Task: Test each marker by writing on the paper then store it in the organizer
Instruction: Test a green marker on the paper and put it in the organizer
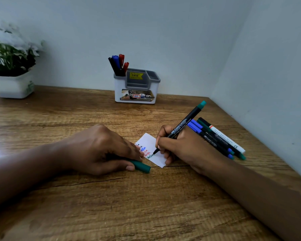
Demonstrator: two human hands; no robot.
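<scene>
Right-hand grip [179, 146]: fingers closed around a green marker [184, 126], held tilted, its tip touching the paper [152, 149] at the end of a line of green writing. The marker's green tail end points up and away from the paper, toward the far right.

Left-hand grip [101, 150]: fingers curled shut on a green cap [141, 166], which sticks out from under the thumb just beside the paper's near left edge. The fingertips of this hand rest on the paper's left side, covering part of the writing.

The paper lies flat on the wooden bench [111, 206], between the two hands. Blue, red and green lines of writing are visible on it.

Just right of the paper, behind the right hand, a group of loose markers [219, 138] lies on the bench, side by side and touching: blue-capped, green-capped, and one with a white barrel.

Beyond the paper, against the wall, stands the organizer [137, 91], white with grey compartments. Its left compartment holds stored markers [118, 66], black, blue and red, standing tilted.

Far left of the organizer sits a potted plant [10, 66] in a white pot.
</scene>
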